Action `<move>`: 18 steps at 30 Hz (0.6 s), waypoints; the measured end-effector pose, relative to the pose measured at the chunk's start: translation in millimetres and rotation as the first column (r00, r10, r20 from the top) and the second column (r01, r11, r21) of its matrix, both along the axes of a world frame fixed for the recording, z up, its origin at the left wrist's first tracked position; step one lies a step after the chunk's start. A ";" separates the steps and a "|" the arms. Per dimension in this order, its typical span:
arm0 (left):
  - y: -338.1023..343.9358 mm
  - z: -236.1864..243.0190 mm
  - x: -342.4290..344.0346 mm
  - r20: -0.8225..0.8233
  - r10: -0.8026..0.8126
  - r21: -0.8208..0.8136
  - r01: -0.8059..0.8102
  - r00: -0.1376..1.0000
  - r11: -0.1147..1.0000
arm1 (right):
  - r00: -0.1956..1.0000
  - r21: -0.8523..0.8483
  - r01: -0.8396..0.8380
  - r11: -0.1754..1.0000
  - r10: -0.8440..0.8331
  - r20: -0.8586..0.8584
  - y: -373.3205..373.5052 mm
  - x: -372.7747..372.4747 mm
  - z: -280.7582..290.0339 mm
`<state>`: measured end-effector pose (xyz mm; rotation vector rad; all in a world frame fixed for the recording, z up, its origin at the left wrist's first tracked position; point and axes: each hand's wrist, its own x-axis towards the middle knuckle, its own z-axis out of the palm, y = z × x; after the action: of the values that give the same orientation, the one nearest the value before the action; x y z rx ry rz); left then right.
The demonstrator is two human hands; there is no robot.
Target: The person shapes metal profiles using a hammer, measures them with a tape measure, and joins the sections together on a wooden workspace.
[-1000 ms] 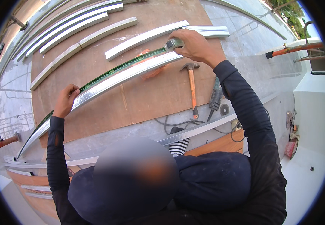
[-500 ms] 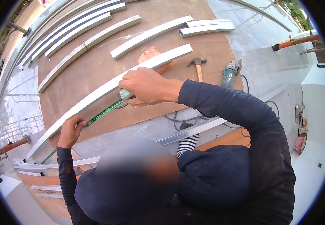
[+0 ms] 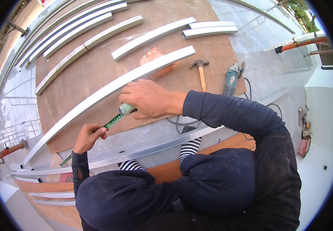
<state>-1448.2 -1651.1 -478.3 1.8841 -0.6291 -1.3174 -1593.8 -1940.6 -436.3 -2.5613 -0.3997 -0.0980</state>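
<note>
My right hand (image 3: pixel 148 99) grips the case of a green tape measure (image 3: pixel 125 109) just over a long pale metal channel (image 3: pixel 108 92) lying aslant on a brown plywood sheet (image 3: pixel 97 65). A short run of green tape (image 3: pixel 112 121) stretches down-left to my left hand (image 3: pixel 88 135), which pinches its end. Both hands hover near the plywood's front edge, above another long metal channel (image 3: pixel 143 150) that crosses in front of my striped socks (image 3: pixel 189 146).
A hammer (image 3: pixel 201 73) and an angle grinder (image 3: pixel 232 77) with its cable lie right of the hands. Several cut metal channels (image 3: pixel 151 36) rest at the back of the plywood. An orange-pink lump (image 3: pixel 153 57) sits behind the long channel. More channels (image 3: pixel 47 194) lie lower left.
My right hand has drawn the tape case back down-left along the channel toward my left hand, so the tape run is much shorter. My left hand has shifted right.
</note>
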 end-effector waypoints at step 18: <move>-80.3 -12.7 -53.8 0.417 -0.297 0.209 0.228 0.859 0.951 | 0.965 0.174 0.239 0.955 -0.214 -0.151 -9.7 -68.3 -71.8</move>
<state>-1502.0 -1731.4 -491.0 2.3181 -1.0810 -1.1207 -1662.1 -1950.3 -508.1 -2.3971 -0.0409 -0.0484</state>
